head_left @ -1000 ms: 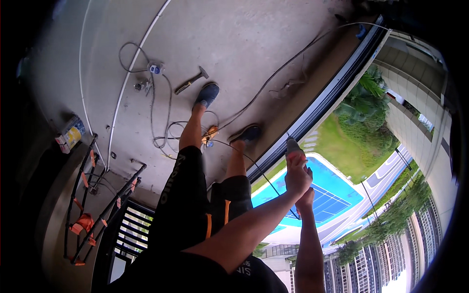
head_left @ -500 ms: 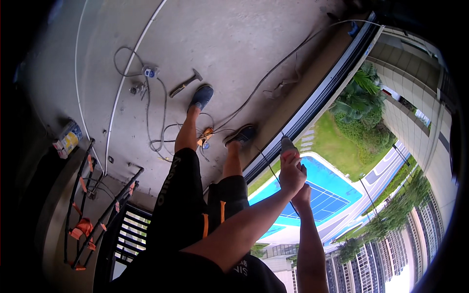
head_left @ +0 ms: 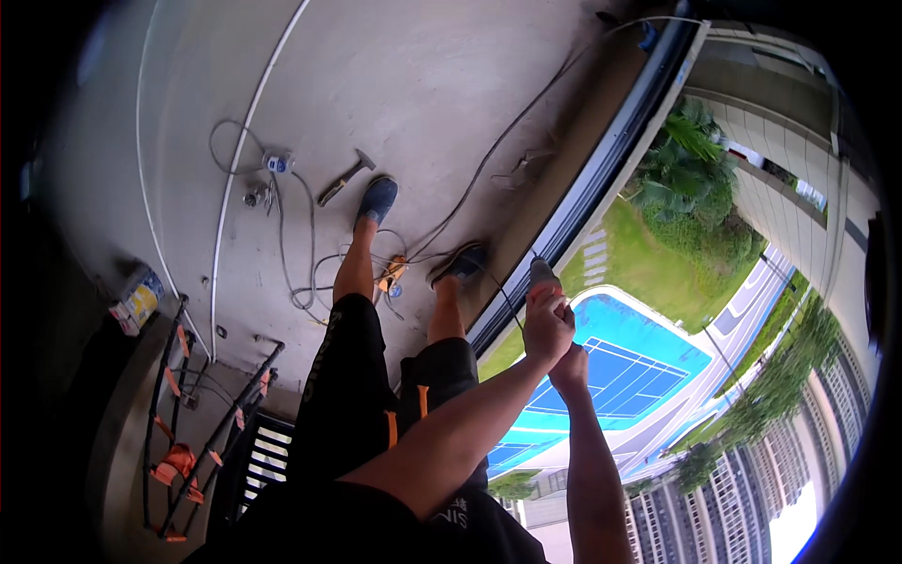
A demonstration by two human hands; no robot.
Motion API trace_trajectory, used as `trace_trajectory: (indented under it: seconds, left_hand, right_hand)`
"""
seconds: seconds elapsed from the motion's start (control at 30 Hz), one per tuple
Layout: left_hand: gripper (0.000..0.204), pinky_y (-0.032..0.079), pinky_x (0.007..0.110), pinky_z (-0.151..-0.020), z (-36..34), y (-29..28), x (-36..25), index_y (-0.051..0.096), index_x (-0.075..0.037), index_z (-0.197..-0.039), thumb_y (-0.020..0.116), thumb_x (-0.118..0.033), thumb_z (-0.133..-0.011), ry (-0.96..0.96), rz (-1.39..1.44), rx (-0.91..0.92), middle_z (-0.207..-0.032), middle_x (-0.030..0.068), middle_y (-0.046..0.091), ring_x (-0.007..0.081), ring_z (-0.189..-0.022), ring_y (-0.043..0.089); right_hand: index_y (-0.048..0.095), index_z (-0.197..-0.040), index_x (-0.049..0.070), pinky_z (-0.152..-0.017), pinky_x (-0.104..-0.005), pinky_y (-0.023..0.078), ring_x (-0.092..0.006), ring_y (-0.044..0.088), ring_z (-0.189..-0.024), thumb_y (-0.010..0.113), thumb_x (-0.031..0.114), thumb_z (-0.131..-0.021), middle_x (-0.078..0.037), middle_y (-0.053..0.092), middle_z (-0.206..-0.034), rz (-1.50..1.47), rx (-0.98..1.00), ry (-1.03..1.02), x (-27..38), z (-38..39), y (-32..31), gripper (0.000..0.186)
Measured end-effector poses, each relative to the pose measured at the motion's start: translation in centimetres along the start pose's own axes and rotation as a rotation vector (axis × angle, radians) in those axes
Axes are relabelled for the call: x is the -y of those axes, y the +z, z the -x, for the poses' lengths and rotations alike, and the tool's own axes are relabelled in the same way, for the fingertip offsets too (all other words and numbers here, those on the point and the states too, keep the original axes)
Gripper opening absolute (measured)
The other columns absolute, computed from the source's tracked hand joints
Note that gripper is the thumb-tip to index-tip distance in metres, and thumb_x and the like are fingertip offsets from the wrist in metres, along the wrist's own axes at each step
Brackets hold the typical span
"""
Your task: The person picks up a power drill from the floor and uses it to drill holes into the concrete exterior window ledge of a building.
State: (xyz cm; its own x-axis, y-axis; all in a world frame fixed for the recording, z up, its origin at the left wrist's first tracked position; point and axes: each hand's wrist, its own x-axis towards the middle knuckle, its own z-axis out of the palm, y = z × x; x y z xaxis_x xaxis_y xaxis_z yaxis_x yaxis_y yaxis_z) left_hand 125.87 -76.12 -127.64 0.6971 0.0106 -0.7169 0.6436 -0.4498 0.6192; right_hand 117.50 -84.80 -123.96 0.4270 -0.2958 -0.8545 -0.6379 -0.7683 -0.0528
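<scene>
A power drill (head_left: 542, 274) with a grey nose and red body is held out over the window frame (head_left: 578, 202). Its thin bit meets the dark rail in the picture, though contact is hard to tell. My left hand (head_left: 548, 327) is closed around the drill's body, hiding much of it. Just behind and below, my right hand (head_left: 569, 368) is wrapped round the rear part, whose shape is mostly hidden. A dark cable (head_left: 503, 293) hangs beside the left hand and runs toward the floor.
Beyond the frame is a drop to a blue sports court (head_left: 611, 376). Near my feet lie a hammer (head_left: 346, 177), an orange-yellow tool (head_left: 393, 274) and looped cords (head_left: 299, 291). A black frame with orange wrappings (head_left: 178, 465) stands left, near a box (head_left: 138, 299).
The whole view has shifted slightly, with the floor items now further left. Both hands keep their hold on the drill, and its tip appears a little further left along the frame.
</scene>
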Motion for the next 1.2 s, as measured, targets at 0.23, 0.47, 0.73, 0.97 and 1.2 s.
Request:
trace_trajectory:
  seconds: [0.23,0.47,0.73,0.97,1.2]
  left_hand:
    - [0.027,0.061,0.044,-0.093,-1.5,1.7,1.3,0.082,-0.002,-0.106,0.076,-0.024,-0.091,0.046,0.09,-0.031,-0.116,0.0202,0.077,0.0374,-0.106,0.075]
    - [0.025,0.062,0.036,-0.087,-2.2,2.5,1.8,0.083,-0.001,-0.111,0.079,-0.018,-0.094,0.105,-0.171,0.066,-0.105,0.0185,0.083,0.0275,-0.097,0.08]
    - [0.028,0.061,0.033,-0.092,-1.5,3.1,1.9,0.079,0.008,-0.117,0.075,-0.012,-0.097,0.109,-0.111,0.204,-0.111,0.0175,0.082,0.0229,-0.1,0.079]
    - [0.03,0.061,0.033,-0.092,-2.1,2.5,1.8,0.078,0.009,-0.12,0.076,-0.011,-0.097,0.157,-0.185,0.248,-0.114,0.0181,0.082,0.0233,-0.1,0.078]
    - [0.037,0.056,0.033,-0.102,-0.6,2.8,1.3,0.072,0.01,-0.132,0.07,-0.012,-0.102,0.067,-0.284,0.287,-0.129,0.0162,0.077,0.0216,-0.116,0.073]
  right_hand:
    - [0.081,-0.095,0.004,-0.088,-0.0564,0.06,-0.0487,0.074,-0.101,0.072,0.041,-0.09,-0.029,0.076,-0.099,-0.14,-0.042,0.159,4.0,0.8,-3.3,0.038]
    - [0.082,-0.103,0.002,-0.096,-0.0532,0.06,-0.0461,0.075,-0.108,0.062,0.046,-0.095,-0.029,0.077,-0.109,-0.357,-0.03,0.226,2.4,2.3,-3.6,0.05]
    - [0.083,-0.1,0.003,-0.089,-0.0462,0.063,-0.0374,0.079,-0.102,0.066,0.033,-0.088,-0.023,0.08,-0.107,-0.549,0.007,0.244,0.6,4.3,-3.2,0.037]
    - [0.083,-0.096,0.003,-0.085,-0.0451,0.064,-0.0358,0.08,-0.098,0.065,0.028,-0.086,-0.022,0.081,-0.105,-0.679,-0.061,0.216,0.7,4.3,-1.3,0.033]
    - [0.083,-0.094,0.001,-0.083,-0.0473,0.063,-0.0383,0.08,-0.095,0.064,0.027,-0.084,-0.024,0.08,-0.1,-0.76,-0.101,0.218,0.1,4.2,1.3,0.034]
